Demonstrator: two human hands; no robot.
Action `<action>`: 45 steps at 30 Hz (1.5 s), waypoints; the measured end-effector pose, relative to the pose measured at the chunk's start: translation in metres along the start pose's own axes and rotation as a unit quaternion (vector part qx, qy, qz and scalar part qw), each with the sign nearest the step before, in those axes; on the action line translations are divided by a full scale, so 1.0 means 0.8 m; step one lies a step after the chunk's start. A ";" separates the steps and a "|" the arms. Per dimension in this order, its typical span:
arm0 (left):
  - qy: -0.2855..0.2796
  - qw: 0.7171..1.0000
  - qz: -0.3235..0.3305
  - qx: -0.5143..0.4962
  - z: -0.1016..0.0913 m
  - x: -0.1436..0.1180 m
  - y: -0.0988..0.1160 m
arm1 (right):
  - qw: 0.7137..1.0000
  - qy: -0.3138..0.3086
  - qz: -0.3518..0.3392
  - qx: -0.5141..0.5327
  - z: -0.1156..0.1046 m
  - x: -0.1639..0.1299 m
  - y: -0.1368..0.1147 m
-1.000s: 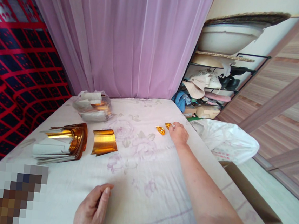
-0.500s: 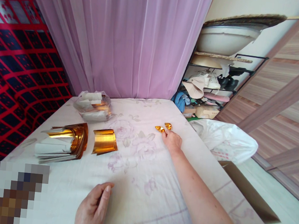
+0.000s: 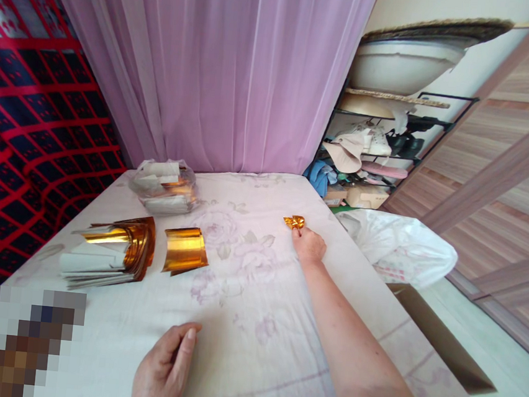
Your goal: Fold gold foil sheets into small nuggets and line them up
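At the far right part of the bed-like surface, my right hand [image 3: 309,246] is closed, its fingertips on a folded gold foil paper piece [image 3: 295,221]. A second folded gold piece is against it, and the two overlap so that I cannot tell them apart well. My left hand [image 3: 165,367] rests near the front edge, fingers curled and thumb against the index finger, with nothing visible in it. A small stack of gold foil paper sheets [image 3: 186,250] lies ahead of it. Left of that stack is a thicker, curved bundle of gold foil paper [image 3: 104,255] with pale backs.
A clear plastic bag [image 3: 165,189] of more foil paper stands at the back left of the flowered cloth [image 3: 235,308]. Beyond the right edge are a white plastic bag [image 3: 400,249], a brown cardboard box [image 3: 442,340] and a loaded shelf rack [image 3: 371,156]. A purple curtain [image 3: 224,76] hangs behind.
My right hand has moved slightly right, bringing its folded gold piece against the other one; they were apart before. My left hand has stayed still.
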State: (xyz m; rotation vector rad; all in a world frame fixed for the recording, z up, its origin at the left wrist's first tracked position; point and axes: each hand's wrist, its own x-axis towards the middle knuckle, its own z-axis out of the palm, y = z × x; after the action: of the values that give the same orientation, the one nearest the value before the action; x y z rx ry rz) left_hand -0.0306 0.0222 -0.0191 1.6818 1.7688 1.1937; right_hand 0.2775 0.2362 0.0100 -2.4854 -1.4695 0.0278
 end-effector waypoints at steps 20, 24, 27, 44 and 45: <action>0.030 0.990 -0.103 -0.093 0.010 0.007 -0.001 | 0.996 -0.019 -0.076 0.051 -0.008 -0.039 0.008; 0.050 0.979 -0.130 -0.149 0.009 0.011 0.006 | 0.989 -0.029 -0.127 0.070 -0.004 -0.070 -0.019; 0.056 0.966 -0.153 -0.200 0.006 0.013 0.013 | 0.974 -0.039 -0.203 0.092 0.002 -0.102 -0.051; 0.061 0.942 -0.171 -0.283 0.003 0.017 0.019 | 0.861 -0.082 -0.498 0.070 -0.001 -0.190 -0.161; 0.060 0.942 -0.170 -0.284 0.004 0.017 0.019 | 0.865 -0.081 -0.490 0.065 0.000 -0.191 -0.161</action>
State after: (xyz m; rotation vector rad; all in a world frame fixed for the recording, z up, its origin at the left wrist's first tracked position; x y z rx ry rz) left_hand -0.0218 0.0342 -0.0054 0.9485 1.4957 1.4776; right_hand 0.0922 0.1630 0.0219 -1.4025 -2.5141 0.1392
